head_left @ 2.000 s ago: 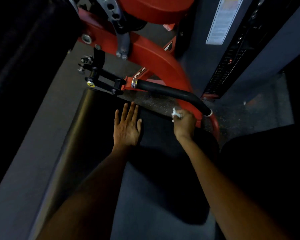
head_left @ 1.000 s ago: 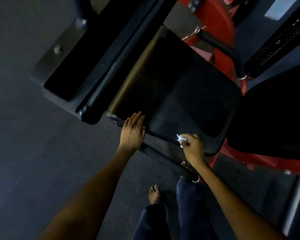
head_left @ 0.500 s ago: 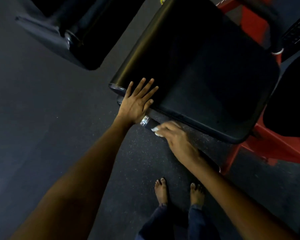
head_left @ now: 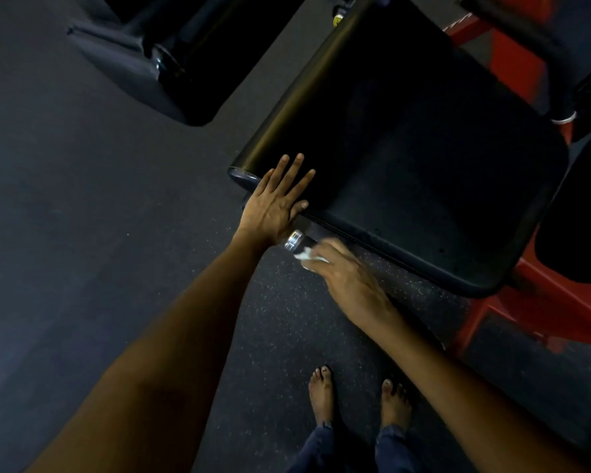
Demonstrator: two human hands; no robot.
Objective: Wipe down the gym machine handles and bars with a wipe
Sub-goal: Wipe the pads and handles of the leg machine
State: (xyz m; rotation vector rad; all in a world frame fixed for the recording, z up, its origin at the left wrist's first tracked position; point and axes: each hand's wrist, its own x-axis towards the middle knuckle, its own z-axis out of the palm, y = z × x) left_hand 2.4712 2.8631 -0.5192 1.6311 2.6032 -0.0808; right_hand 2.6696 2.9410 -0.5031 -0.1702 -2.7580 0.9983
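The seat pad (head_left: 406,158) sits in the middle, with the left hand (head_left: 277,203) lying flat on its near left corner. Just below that edge, the right hand (head_left: 345,274) holds the wipe (head_left: 306,256) on the handle (head_left: 296,240). Two bare feet (head_left: 323,397) stand on the floor (head_left: 82,233) below. The frame (head_left: 539,312) is on the right

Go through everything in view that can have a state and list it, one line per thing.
left hand: flat, fingers straight, resting on the seat pad's corner.
right hand: fingers curled round the wipe, pressing it on the handle.
wipe: crumpled, bunched against the handle near its chrome end.
handle: only its chrome-capped end shows, the rest covered by the right hand.
seat pad: bare apart from the left hand.
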